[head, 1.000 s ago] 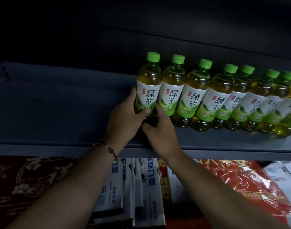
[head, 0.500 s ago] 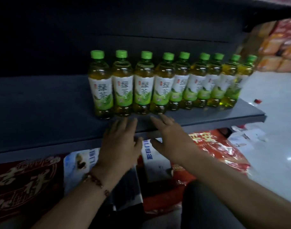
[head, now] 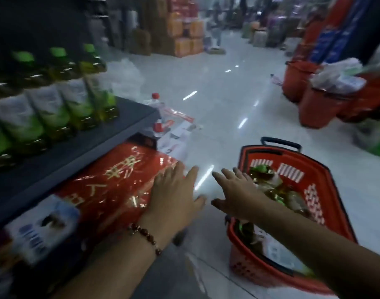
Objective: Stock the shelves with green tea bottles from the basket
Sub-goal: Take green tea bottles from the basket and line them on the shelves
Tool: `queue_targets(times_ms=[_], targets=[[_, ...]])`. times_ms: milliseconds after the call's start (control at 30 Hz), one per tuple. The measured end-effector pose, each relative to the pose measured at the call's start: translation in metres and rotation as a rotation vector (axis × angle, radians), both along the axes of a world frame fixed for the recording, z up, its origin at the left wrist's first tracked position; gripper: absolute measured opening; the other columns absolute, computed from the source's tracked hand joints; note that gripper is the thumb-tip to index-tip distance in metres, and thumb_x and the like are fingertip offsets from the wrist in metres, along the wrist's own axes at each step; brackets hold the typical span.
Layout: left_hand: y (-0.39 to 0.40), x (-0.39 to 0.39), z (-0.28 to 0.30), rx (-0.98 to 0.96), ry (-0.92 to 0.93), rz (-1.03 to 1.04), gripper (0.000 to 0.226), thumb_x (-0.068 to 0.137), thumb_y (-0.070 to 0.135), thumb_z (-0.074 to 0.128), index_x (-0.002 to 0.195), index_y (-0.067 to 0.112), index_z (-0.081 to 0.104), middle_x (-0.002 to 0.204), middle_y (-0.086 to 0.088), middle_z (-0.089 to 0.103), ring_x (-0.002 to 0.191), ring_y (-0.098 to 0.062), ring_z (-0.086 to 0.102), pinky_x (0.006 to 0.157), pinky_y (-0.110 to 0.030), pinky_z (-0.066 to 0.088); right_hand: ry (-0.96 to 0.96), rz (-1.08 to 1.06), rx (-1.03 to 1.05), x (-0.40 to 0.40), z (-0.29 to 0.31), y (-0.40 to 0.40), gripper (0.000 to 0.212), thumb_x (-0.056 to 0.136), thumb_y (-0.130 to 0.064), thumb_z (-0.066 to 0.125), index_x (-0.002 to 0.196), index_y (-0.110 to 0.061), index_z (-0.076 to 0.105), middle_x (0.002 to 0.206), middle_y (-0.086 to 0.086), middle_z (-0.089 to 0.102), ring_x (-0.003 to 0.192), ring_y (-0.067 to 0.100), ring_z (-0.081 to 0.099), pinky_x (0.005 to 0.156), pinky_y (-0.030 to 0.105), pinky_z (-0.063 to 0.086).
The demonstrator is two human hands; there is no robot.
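Observation:
Green tea bottles (head: 55, 104) with green caps stand in a row on the dark shelf (head: 81, 152) at the left, blurred. A red basket (head: 327, 190) sits on the floor at lower right with several green tea bottles (head: 268, 178) lying in it. My left hand (head: 174, 197), wearing a bead bracelet, hangs open in the air in front of the red packs below the shelf. My right hand (head: 234, 190) is open with fingers spread, over the near left rim of the basket. Neither hand holds anything.
Red foil packs (head: 118, 182) and white boxes (head: 38, 229) fill the lower shelf. A red-capped bottle and wrappers (head: 163, 117) lie on the floor past the shelf end. Red bins (head: 314, 100) stand at right. Stacked orange cartons (head: 184, 33) sit down the aisle.
Both hands have left the shelf edge and swung right and down toward the basket. The view has turned right, from the shelf to the floor and aisle.

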State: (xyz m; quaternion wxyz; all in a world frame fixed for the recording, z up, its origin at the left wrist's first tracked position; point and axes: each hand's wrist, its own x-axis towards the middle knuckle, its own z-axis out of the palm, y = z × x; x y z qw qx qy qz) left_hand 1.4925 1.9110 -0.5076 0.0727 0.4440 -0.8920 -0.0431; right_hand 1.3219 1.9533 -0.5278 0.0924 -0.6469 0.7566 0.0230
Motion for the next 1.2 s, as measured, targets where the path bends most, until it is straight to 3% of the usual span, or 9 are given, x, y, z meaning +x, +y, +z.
queue_targets(times_ms=[133,267,400,600,800,934,1034,1200], targets=[[0.01,-0.093,-0.016,0.1,-0.047,-0.192,0.074,0.094,0.056,0.051,0.155,0.029,0.019,0.16,-0.013,0.019,0.143,-0.033,0.028,0.114,-0.045,0.029,-0.043,-0.234,0.092,-0.087,-0.03,0.036,0.087,0.089,-0.058,0.058,0.157,-0.03,0.011,0.165,0.006,0.014,0.151,0.036,0.012,0.12,0.053,0.014],[0.022,-0.149,-0.046,0.152,-0.068,-0.326,0.07,0.095,0.056,0.049,0.153,0.026,0.024,0.151,-0.009,0.034,0.135,-0.029,0.038,0.109,-0.045,0.037,-0.053,-0.415,0.165,-0.144,-0.07,0.06,0.084,0.09,-0.053,0.06,0.157,-0.028,0.015,0.162,0.008,0.023,0.148,0.036,0.021,0.121,0.053,0.019],[0.022,-0.164,-0.07,0.135,-0.119,-0.369,0.064,0.096,0.054,0.049,0.149,0.024,0.03,0.144,-0.009,0.042,0.129,-0.028,0.045,0.105,-0.046,0.042,-0.106,-0.496,0.156,-0.162,-0.104,0.059,0.084,0.09,-0.049,0.063,0.156,-0.025,0.017,0.162,0.012,0.024,0.147,0.037,0.024,0.119,0.054,0.021],[0.01,-0.179,-0.084,0.122,-0.09,-0.396,0.062,0.097,0.052,0.049,0.148,0.023,0.032,0.148,-0.01,0.039,0.132,-0.028,0.042,0.109,-0.045,0.039,-0.174,-0.583,0.085,-0.175,-0.142,0.024,0.086,0.086,-0.046,0.068,0.155,-0.024,0.02,0.159,0.012,0.029,0.142,0.036,0.034,0.114,0.055,0.033],[0.0,-0.185,-0.09,0.133,-0.063,-0.385,0.062,0.097,0.048,0.052,0.149,0.023,0.032,0.149,-0.009,0.038,0.136,-0.028,0.04,0.112,-0.044,0.037,-0.237,-0.703,0.121,-0.191,-0.166,-0.013,0.097,0.089,-0.045,0.067,0.158,-0.019,0.004,0.163,0.016,0.017,0.143,0.037,0.032,0.113,0.052,0.034],[-0.007,-0.178,-0.095,0.141,-0.046,-0.358,0.06,0.097,0.048,0.052,0.149,0.025,0.032,0.143,-0.007,0.044,0.131,-0.025,0.043,0.11,-0.042,0.038,-0.286,-0.801,0.135,-0.193,-0.176,-0.027,0.101,0.087,-0.04,0.07,0.158,-0.02,0.0,0.156,0.018,0.026,0.135,0.037,0.043,0.106,0.05,0.043],[-0.014,-0.171,-0.098,0.151,-0.046,-0.339,0.061,0.097,0.048,0.051,0.15,0.025,0.031,0.139,-0.007,0.047,0.127,-0.025,0.046,0.107,-0.04,0.04,-0.263,-0.832,0.094,-0.192,-0.179,-0.032,0.095,0.088,-0.036,0.07,0.157,-0.017,0.007,0.146,0.018,0.035,0.127,0.035,0.048,0.101,0.048,0.048],[-0.018,-0.163,-0.1,0.184,-0.046,-0.313,0.062,0.097,0.047,0.052,0.15,0.026,0.029,0.134,-0.006,0.048,0.123,-0.024,0.048,0.105,-0.039,0.042,-0.236,-0.84,0.024,-0.192,-0.177,-0.035,0.064,0.091,-0.031,0.067,0.141,-0.011,0.033,0.128,0.014,0.047,0.112,0.032,0.057,0.088,0.044,0.054]])
